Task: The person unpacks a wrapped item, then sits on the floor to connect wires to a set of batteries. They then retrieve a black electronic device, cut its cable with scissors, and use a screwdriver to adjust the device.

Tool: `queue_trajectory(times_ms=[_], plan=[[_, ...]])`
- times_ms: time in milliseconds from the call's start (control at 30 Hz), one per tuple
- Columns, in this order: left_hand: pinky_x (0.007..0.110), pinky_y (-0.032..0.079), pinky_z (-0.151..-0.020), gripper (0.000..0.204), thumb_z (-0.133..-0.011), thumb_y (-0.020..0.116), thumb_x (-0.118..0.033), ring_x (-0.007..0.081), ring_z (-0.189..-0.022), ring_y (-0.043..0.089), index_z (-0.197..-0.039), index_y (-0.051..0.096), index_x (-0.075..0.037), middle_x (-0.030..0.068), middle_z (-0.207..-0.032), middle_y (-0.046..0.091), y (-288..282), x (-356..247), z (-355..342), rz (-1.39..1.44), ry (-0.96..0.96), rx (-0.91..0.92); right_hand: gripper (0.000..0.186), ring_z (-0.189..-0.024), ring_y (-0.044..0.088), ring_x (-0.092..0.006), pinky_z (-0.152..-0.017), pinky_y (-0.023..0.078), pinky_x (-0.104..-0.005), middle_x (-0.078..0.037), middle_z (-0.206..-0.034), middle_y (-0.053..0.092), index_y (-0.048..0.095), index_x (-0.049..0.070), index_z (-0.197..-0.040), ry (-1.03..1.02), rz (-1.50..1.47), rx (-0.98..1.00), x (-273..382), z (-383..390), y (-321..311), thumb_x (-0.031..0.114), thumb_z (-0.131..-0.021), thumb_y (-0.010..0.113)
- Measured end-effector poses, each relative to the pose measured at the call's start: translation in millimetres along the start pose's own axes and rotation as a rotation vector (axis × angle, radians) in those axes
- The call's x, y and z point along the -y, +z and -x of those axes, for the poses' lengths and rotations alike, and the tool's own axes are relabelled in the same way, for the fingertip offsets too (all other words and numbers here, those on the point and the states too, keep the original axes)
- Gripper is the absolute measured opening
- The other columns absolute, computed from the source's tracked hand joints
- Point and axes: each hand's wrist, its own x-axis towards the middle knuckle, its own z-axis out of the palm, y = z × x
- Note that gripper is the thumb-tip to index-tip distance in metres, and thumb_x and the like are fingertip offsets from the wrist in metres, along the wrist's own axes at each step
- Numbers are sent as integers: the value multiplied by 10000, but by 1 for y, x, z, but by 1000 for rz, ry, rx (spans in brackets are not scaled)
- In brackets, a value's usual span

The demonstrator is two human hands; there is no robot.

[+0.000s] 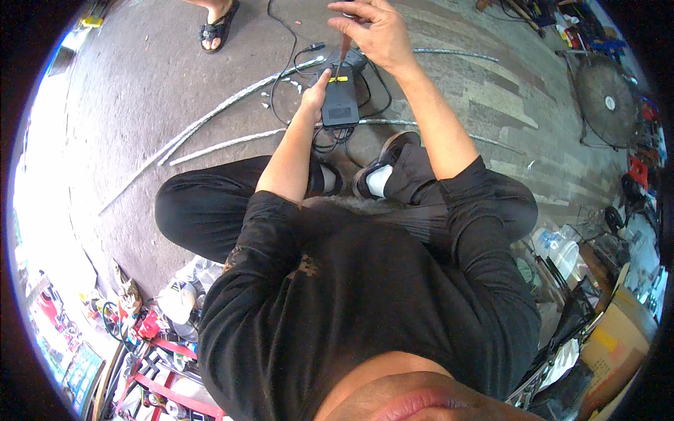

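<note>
A black rectangular power adapter (341, 99) with a yellow label and cords stands out on the floor in front of my crossed legs. My left hand (315, 94) grips it along its left side. Above its far end, my right hand (375, 31) pinches the top of a screwdriver (342, 56) with a reddish-brown handle. The tool stands nearly upright, its tip at the adapter near the yellow label. Behind the adapter lies another dark piece, partly hidden. A black cord with a plug (316, 47) lies beyond my left hand.
Long silvery cables (210, 116) lie across the floor on both sides. Small white scraps (265, 105) are scattered left of the adapter. Another person's sandaled foot (213, 34) stands at the far left. A round fan (605, 102) is at right; cluttered goods and a cardboard box (618, 344) lie behind me.
</note>
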Motion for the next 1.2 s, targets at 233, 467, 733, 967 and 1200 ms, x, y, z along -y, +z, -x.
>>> queue_trajectory(times_ms=[233,467,733,967,1200], plan=[[370,591,-702,538,-923,678,-507,208,-749,699,-1104,662,0,83,-927,713,11,-5,10,-62,-17,-37,364,-848,623,-144,-762,514,-279,-53,-1066,646,649,20,-1240,-351,25,-93,-9,1,3,126,-896,699],[392,597,-677,719,-857,759,-503,240,-785,699,-1166,601,126,146,-994,685,7,-4,1,-13,8,16,383,-953,595,-117,-793,516,-264,-36,-1069,615,553,44,-1285,-50,-379,84,-30,0,7,-48,-914,521],[414,612,-702,746,-847,760,-517,267,-811,716,-1200,590,118,165,-1011,687,4,-5,0,-6,-18,13,387,-880,582,-134,-783,520,-278,-39,-994,587,492,29,-1267,151,-344,242,10,6,-39,-60,-891,459],[421,611,-704,765,-847,776,-486,270,-852,712,-1214,563,150,195,-1089,666,2,0,-7,63,-27,31,387,-915,603,-151,-842,521,-298,-44,-971,594,489,23,-1248,94,-434,151,-44,18,-26,-87,-879,463],[429,615,-687,771,-838,779,-498,270,-832,712,-1216,565,140,177,-1055,675,2,-3,2,18,-12,28,376,-800,612,-144,-683,552,-297,-47,-942,596,483,29,-1237,178,-391,163,-29,25,-21,-93,-882,463]])
